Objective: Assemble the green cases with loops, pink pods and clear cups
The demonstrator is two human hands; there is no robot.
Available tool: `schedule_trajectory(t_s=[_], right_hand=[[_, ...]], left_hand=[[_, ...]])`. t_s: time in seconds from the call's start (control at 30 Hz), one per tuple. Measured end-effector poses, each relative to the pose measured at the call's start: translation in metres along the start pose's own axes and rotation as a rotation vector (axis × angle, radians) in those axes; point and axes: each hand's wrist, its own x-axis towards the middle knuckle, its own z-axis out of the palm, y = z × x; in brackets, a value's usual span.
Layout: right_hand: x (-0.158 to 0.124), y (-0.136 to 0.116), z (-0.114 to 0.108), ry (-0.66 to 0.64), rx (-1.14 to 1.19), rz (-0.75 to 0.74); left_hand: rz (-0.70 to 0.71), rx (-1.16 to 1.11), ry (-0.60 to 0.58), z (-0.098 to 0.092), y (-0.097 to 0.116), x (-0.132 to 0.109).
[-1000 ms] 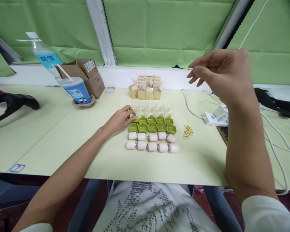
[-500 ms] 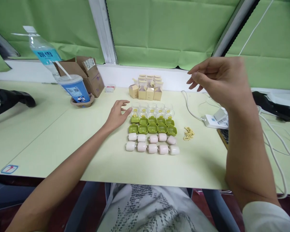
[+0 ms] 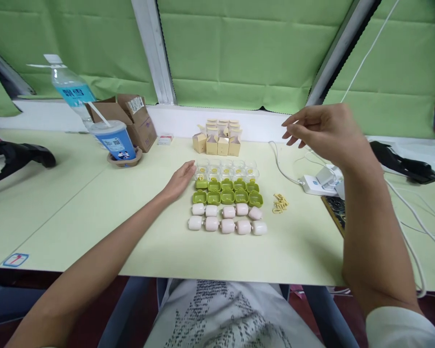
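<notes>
L. hand (image 3: 180, 182) at left end of clear cups (image 3: 226, 170); grip flat, fingers extended; R. hand (image 3: 322, 129) raised abv. table (image 3: 293, 258); grip narrow, fingers loosely bent.

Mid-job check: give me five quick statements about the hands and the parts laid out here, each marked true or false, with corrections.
1. The right hand is lying flat on the cardboard. False: it is raised in the air.
2. The left hand is at the left end of the clear containers. True.
3. The pale pieces lie between the clear containers and the green pieces. False: the green pieces lie between the other two.
4. The small yellow pieces lie in a pile to the right of the green pieces. True.
5. The blue cup stands behind the left hand's wrist. False: it stands further left.
</notes>
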Motion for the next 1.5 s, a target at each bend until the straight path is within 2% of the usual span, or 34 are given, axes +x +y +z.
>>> schedule_trajectory(t_s=[0.07,0.1,0.17,0.23,0.3,0.47,0.57,0.63,0.7,0.8,0.9,1.13,1.27,1.4,1.5], right_hand=[[-0.009,0.014,0.004,-0.129,-0.130,0.001],[-0.017,0.022,0.008,-0.227,-0.214,0.015],[-0.035,0.038,0.016,-0.468,-0.376,0.062],[-0.055,0.053,0.026,-0.660,-0.455,0.102],[-0.072,0.064,0.034,-0.752,-0.462,0.096],[-0.095,0.086,0.044,-0.805,-0.338,0.130],[-0.100,0.096,0.043,-0.781,-0.166,0.072],[-0.103,0.100,0.042,-0.717,-0.071,0.030],[-0.105,0.101,0.045,-0.574,-0.045,0.013],[-0.109,0.100,0.055,-0.292,-0.076,-0.063],[-0.113,0.093,0.068,-0.135,-0.098,-0.128],[-0.118,0.073,0.083,0.028,0.010,-0.059],[-0.122,0.064,0.086,0.119,0.106,-0.028],[-0.123,0.052,0.088,0.176,0.131,-0.070],[-0.121,0.041,0.087,0.155,0.086,-0.185]], left_hand=[[0.127,0.170,0.039,-0.007,0.017,-0.004],[0.237,0.288,0.017,-0.011,0.028,-0.006],[0.398,0.432,-0.147,-0.019,0.049,-0.012],[0.472,0.507,-0.328,-0.025,0.064,-0.019],[0.511,0.550,-0.434,-0.030,0.066,-0.025],[0.563,0.548,-0.506,-0.043,0.043,-0.031],[0.554,0.497,-0.544,-0.047,0.037,-0.031],[0.539,0.499,-0.572,-0.048,0.038,-0.031],[0.532,0.540,-0.578,-0.048,0.041,-0.031],[0.539,0.594,-0.567,-0.046,0.043,-0.033],[0.515,0.617,-0.575,-0.045,0.042,-0.035],[0.469,0.563,-0.564,-0.054,0.054,-0.032],[0.490,0.428,-0.469,-0.056,0.067,-0.035],[0.405,0.101,-0.362,-0.036,0.069,-0.048],[0.404,0.043,-0.298,-0.013,0.069,-0.058]])
